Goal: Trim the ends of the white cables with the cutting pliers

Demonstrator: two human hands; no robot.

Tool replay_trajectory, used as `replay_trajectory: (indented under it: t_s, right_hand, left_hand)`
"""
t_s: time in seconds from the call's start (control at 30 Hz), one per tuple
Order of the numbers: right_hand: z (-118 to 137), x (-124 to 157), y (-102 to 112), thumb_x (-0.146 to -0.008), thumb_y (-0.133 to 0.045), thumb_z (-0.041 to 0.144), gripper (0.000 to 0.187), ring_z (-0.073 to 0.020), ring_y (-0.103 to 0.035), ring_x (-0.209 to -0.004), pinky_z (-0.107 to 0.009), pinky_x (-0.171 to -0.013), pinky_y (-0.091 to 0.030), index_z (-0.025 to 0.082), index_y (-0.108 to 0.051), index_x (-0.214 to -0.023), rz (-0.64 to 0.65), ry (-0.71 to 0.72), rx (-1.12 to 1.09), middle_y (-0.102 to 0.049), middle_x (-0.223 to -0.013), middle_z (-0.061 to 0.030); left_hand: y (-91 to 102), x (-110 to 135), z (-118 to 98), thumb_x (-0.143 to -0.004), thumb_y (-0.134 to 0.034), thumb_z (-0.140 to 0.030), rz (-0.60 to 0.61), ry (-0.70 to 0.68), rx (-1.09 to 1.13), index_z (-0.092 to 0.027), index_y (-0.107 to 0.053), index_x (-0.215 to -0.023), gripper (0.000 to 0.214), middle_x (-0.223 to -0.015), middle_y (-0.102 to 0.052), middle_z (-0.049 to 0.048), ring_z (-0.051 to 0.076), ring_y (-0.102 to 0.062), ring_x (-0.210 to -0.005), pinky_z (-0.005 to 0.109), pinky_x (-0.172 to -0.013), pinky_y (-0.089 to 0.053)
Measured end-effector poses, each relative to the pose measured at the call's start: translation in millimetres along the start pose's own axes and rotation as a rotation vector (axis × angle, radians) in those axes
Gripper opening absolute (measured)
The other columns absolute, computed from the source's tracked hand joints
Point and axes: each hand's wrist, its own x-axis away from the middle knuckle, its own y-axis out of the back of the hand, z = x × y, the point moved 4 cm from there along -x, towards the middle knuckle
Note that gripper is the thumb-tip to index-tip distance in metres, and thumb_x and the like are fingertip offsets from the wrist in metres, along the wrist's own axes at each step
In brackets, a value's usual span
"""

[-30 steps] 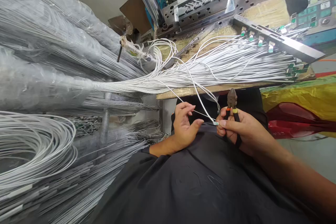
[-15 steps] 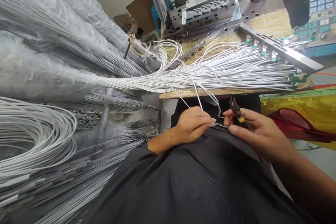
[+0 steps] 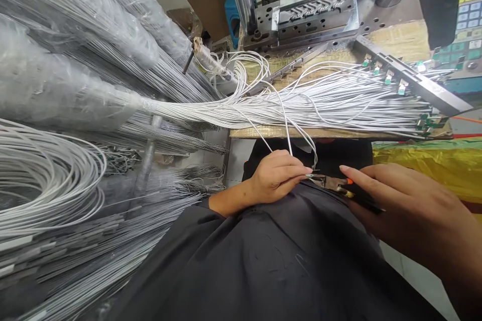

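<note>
The white cable [image 3: 288, 136] end is pinched in the left hand [image 3: 276, 176] fingers, just ahead of the table [image 3: 339, 133] edge. The right hand [image 3: 399, 200], fingers wrapped round the cutters [image 3: 331, 183], has swung them from upright to level, nose now touching the cable tip: a trim looks imminent.

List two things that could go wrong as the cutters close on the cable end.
The left hand pinches the white cable right beside the cutters in the right hand, so its fingertips might get nipped. The work hangs over the dark lap, so a cut-off piece could drop there unseen.
</note>
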Motion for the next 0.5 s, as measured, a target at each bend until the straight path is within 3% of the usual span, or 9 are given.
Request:
replay_trajectory:
  t_s: [0.5]
  right_hand:
    - [0.3, -15.0, 4.7, -0.100, -0.065, 0.023, 0.024, -0.0240, -0.062, -0.078, -0.041, -0.072, -0.048, 0.013, -0.071, -0.120, 0.026, 0.081, 0.040, -0.068, -0.093, -0.0062]
  left_hand:
    - [1.5, 4.8, 1.6, -0.100, -0.070, -0.016, 0.017, -0.005, -0.027, -0.016, -0.073, -0.117, 0.018, -0.097, -0.078, 0.0078, 0.015, -0.064, -0.080, 0.032, -0.074, -0.048]
